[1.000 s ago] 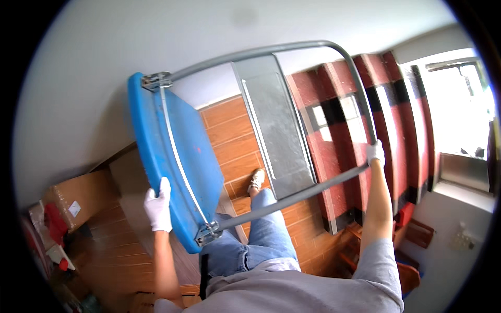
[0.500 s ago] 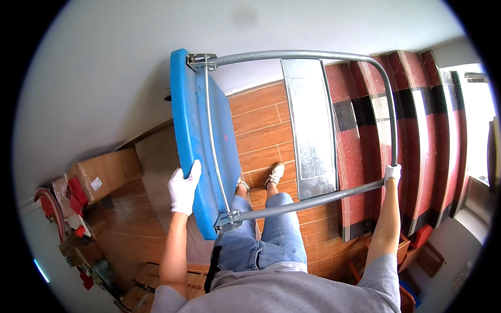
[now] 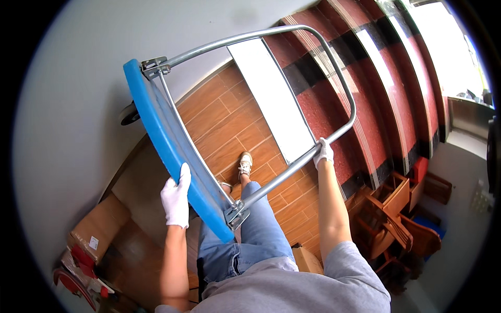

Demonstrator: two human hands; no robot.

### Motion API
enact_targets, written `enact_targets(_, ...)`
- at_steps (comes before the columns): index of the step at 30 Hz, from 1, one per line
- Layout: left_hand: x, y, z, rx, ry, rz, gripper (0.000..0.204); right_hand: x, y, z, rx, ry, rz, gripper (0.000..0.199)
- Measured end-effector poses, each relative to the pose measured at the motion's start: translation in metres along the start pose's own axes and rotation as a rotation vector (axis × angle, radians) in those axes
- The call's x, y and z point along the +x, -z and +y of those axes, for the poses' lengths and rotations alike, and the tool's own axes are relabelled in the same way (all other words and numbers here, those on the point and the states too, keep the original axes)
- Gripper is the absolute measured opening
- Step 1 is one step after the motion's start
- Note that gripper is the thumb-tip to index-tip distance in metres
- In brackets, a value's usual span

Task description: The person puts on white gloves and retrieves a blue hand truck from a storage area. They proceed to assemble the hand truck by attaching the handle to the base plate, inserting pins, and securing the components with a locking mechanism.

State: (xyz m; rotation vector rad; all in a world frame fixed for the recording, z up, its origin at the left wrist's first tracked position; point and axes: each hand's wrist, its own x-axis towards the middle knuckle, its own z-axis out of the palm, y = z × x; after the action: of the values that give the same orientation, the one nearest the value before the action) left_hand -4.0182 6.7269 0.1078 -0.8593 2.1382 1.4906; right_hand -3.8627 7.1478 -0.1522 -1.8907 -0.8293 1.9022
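My left hand [image 3: 176, 196], in a white glove, is wrapping its fingers over the edge of the blue cart platform [image 3: 167, 143]. My right hand [image 3: 323, 153], also gloved, is closing around the grey metal handle bar [image 3: 292, 169]. I am holding the cart lifted and tilted on edge above the wooden floor [image 3: 229, 125]; one wheel [image 3: 127, 113] shows behind. An open cardboard box [image 3: 99, 229] is sitting lower left; contents unclear.

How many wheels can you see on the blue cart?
1. A wheel shows behind the top end of the blue cart, beside the grey wall. Others may be hidden behind the deck.
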Motion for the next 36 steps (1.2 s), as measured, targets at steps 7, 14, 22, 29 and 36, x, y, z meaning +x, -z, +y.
enact_targets(7,0.007,-0.006,0.004,-0.043,-0.026,-0.058,0.033,-0.03,-0.016,-0.037,0.136,-0.007,-0.073,0.015)
enact_targets(14,0.016,0.01,-0.023,0.083,-0.106,0.011,0.041,-0.072,-0.033,-0.047,-0.081,0.048,-0.005,0.015)
enact_targets(22,0.008,0.027,-0.019,0.001,-0.025,0.123,0.033,-0.082,-0.019,-0.023,-0.061,-0.058,-0.033,0.009)
enact_targets(29,0.004,0.025,0.005,0.09,0.031,-0.015,0.03,-0.047,-0.041,-0.032,-0.107,-0.006,-0.012,0.014)
enact_targets(36,0.004,0.015,-0.003,0.056,-0.031,-0.07,0.034,-0.029,-0.029,-0.024,-0.085,-0.107,-0.041,0.009)
